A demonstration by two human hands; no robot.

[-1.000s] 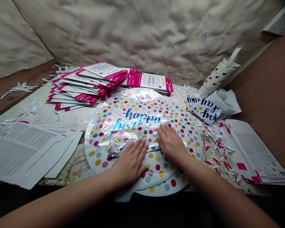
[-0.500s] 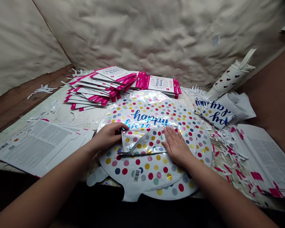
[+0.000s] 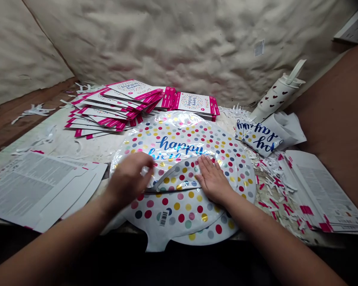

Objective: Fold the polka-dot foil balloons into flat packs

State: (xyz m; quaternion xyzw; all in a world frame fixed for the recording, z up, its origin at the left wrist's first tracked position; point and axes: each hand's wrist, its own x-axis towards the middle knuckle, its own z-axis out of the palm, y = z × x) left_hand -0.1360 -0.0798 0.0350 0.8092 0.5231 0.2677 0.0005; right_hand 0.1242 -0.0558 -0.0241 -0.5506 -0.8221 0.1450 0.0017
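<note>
A stack of flat round foil balloons (image 3: pixel 181 206) with coloured dots and "happy birthday" lettering lies on the table in front of me. On top of it sits a partly folded balloon (image 3: pixel 179 174). My right hand (image 3: pixel 212 180) lies flat on the right end of that folded piece, fingers stretched out. My left hand (image 3: pixel 128 178) is curled over the fold's left end and looks smeared by motion, so its fingers do not show clearly.
Pink-and-white card packages (image 3: pixel 116 105) are fanned out at the back. White printed card sheets lie at left (image 3: pixel 32 186) and right (image 3: pixel 325 194). A folded balloon (image 3: pixel 261 137), paper scraps (image 3: pixel 271 174) and a heart-patterned tumbler (image 3: pixel 276 97) sit at right.
My left hand went from lying flat on the fold to gripping its left end and turning it over toward the middle. My right hand has stayed pressed in place.
</note>
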